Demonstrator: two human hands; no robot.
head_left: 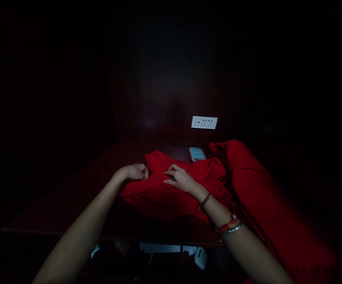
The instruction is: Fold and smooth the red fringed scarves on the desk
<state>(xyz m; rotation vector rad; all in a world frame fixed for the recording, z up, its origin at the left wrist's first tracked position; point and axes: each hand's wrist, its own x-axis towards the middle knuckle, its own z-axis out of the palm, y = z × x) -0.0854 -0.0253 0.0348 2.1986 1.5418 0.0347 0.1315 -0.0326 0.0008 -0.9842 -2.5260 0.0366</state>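
Note:
A red fringed cloth, like a scarf (171, 201), lies bunched on the dark table. At its left edge, my left hand (135, 172) is closed with the fingers curled into the fabric, gripping a fold. My right hand (183, 179) rests over the middle of the scarf with its fingers bent. A small dark thing shows between its thumb and fingers, too dim to name. Bracelets circle my right wrist and forearm.
A second red fringed cloth (256, 197) stretches along the right side. Behind the scarf lies a pale blue, blurred packet (197, 154). A white socket plate (204, 122) is on the back wall. Papers (160, 248) and a white rounded object (200, 258) sit below the table edge.

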